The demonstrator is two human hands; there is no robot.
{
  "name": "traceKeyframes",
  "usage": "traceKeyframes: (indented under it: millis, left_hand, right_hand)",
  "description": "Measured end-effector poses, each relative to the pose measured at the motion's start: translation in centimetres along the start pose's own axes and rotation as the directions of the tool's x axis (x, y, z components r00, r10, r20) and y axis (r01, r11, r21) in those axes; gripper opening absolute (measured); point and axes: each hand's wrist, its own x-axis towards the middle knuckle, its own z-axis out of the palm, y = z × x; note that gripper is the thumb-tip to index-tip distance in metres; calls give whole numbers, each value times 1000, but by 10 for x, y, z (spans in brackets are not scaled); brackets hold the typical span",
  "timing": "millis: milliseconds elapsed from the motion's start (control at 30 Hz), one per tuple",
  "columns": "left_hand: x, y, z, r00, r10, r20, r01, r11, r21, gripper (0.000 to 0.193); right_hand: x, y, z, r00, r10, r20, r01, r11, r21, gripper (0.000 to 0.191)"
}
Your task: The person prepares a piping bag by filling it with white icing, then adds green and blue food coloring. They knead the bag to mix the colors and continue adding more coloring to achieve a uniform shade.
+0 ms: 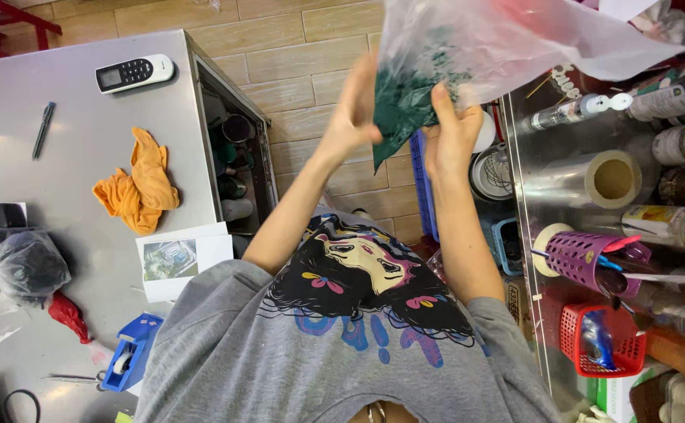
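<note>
Our two hands are raised in front of the chest, gripping a clear plastic bag (499, 39) that holds a dark green bundle (405, 102). Our left hand (356, 110) presses flat against the bag's near side, fingers extended upward along the plastic. Our right hand (453, 129) closes around the bag from the other side, thumb and fingers pinching the green bundle through the film. The bag rises above the hands and spreads out toward the upper right, its top cut off by the frame.

Below the hands we see our grey printed shirt (342, 337). To the left stands a steel table (68, 157). On it lie a white remote control (135, 73), a dark pen (43, 129), a crumpled orange cloth (139, 184), a printed sheet with a photo (182, 258), a knotted clear bag with dark contents (13, 266), a red scrap (68, 317) and a blue tape dispenser (131, 352).

To the right, a second steel table (546, 180) carries a large roll of clear tape (605, 178), a purple perforated holder (585, 258) lying on its side, a red basket (601, 337) and several bottles (585, 110). Between the two tables runs a floor of pale wood-look tiles (303, 70).
</note>
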Motion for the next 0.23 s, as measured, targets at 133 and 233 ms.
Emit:
traceKeyframes:
  millis: [133,233]
  left_hand:
    - [-31,-30,1,897,-440,-44,437,870,227,92]
    - [-35,-44,-9,794,-605,-59,602,769,213,70]
  right_hand:
    - [9,1,-9,995,-98,-18,96,991,-91,28]
    - [22,4,-31,981,-189,34,192,967,-167,23]
